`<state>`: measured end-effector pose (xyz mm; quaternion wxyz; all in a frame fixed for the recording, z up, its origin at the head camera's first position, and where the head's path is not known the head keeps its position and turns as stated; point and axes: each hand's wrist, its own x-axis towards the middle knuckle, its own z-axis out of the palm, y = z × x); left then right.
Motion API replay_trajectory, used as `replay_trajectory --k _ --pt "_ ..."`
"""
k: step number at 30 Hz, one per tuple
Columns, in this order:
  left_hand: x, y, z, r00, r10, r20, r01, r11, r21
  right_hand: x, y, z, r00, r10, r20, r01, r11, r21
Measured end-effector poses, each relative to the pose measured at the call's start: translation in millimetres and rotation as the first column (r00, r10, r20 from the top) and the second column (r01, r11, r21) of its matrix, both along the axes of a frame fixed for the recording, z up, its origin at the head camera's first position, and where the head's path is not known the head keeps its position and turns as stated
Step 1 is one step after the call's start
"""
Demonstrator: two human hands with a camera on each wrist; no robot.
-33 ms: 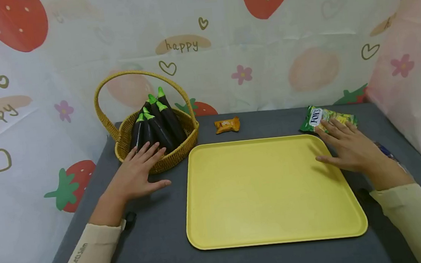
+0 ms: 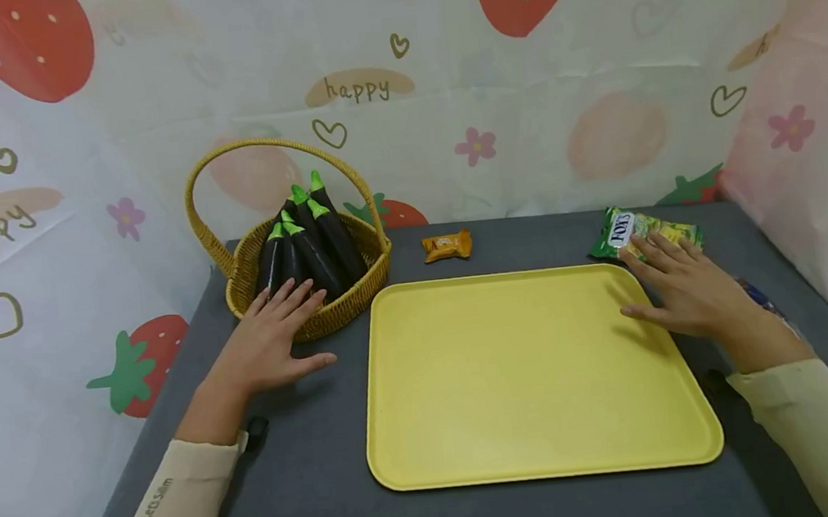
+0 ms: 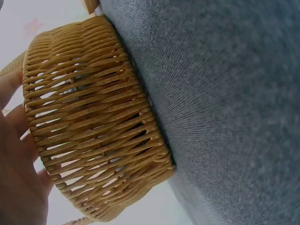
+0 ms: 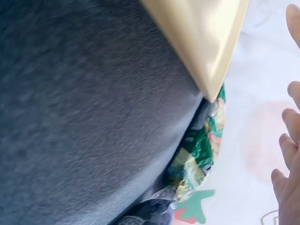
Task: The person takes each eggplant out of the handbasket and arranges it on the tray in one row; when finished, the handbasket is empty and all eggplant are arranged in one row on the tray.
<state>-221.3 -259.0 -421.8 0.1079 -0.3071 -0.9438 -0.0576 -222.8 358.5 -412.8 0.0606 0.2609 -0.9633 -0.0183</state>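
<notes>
My left hand [image 2: 266,345] is spread flat in front of the wicker basket [image 2: 348,309], its fingertips overlapping the front rim in the head view. Several dark eggplants [image 2: 319,258] with green stems stand inside. In the left wrist view, straight fingers show beyond the basket's woven wall [image 3: 93,117]. Over the right edge of the yellow tray [image 2: 535,379] hovers my right hand [image 2: 698,299], fingers spread and holding nothing. Past its fingertips lies a green FOX'S candy bag [image 2: 615,234]. A dark blue packet [image 2: 763,298] is partly hidden behind this hand and wrist.
A small orange wrapped candy [image 2: 447,246] lies behind the tray, right of the basket. Grey cloth [image 2: 317,497] covers the table. A printed curtain [image 2: 522,142] stands along the back and both sides. The basket's tall handle [image 2: 263,143] arches above the eggplants.
</notes>
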Motion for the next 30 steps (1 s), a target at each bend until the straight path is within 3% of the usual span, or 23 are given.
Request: replay_trajectory --k 3,7,10,13,15,17,18,20,23,25,27,30 --pt "-1.8 -2.7 3.6 1.0 0.03 -0.007 -0.03 0.999 0.03 -1.6 -3 3.5 1.0 0.009 -0.006 -0.009 1.0 -0.005" --pt "-10.1 -17.2 13.3 0.99 0.128 -0.064 -0.116 0.979 0.167 -8.2 -16 11.7 0.999 0.032 -0.002 -0.032 0.999 -0.031" --pt "-19.0 -32.5 18.1 0.972 0.222 -0.082 -0.187 0.933 0.306 -14.9 -33 15.8 0.998 0.051 0.025 -0.049 0.996 -0.073" --pt "-27.9 -44.4 16.5 0.951 0.308 -0.037 -0.261 0.858 0.443 -21.8 -55 16.8 0.995 0.089 0.054 -0.081 0.987 -0.138" --pt "-33.3 -48.4 11.8 0.938 0.347 -0.007 -0.289 0.792 0.538 -26.0 -72 16.2 0.99 0.129 0.052 -0.118 0.978 -0.171" --pt "-38.0 -49.2 4.8 0.925 0.379 0.011 -0.296 0.705 0.644 -29.2 -92 16.3 0.984 0.172 0.053 -0.158 0.967 -0.201" --pt "-39.3 -48.6 1.1 0.919 0.393 0.02 -0.294 0.652 0.699 -30.8 -102 16.5 0.98 0.19 0.051 -0.176 0.962 -0.21" --pt "-40.8 -46.1 -6.6 0.908 0.414 0.061 -0.292 0.525 0.8 -33.7 -126 18.5 0.973 0.222 0.06 -0.204 0.954 -0.22" --pt "-38.9 -42.5 -17.6 0.897 0.404 0.179 -0.324 0.326 0.888 -37.6 -166 23.9 0.963 0.254 0.088 -0.228 0.946 -0.233" --pt "-34.7 -41.4 -24.0 0.89 0.356 0.285 -0.378 0.225 0.898 -39.9 -194 27.5 0.957 0.273 0.102 -0.242 0.939 -0.245" --pt "-27.4 -41.6 -28.3 0.877 0.286 0.385 -0.441 0.167 0.882 -42.0 -224 30.1 0.949 0.295 0.11 -0.258 0.93 -0.263" --pt "-21.1 -40.0 -27.9 0.869 0.181 0.46 -0.484 0.131 0.865 -49.0 -266 36.0 0.936 0.333 0.115 -0.287 0.911 -0.297"
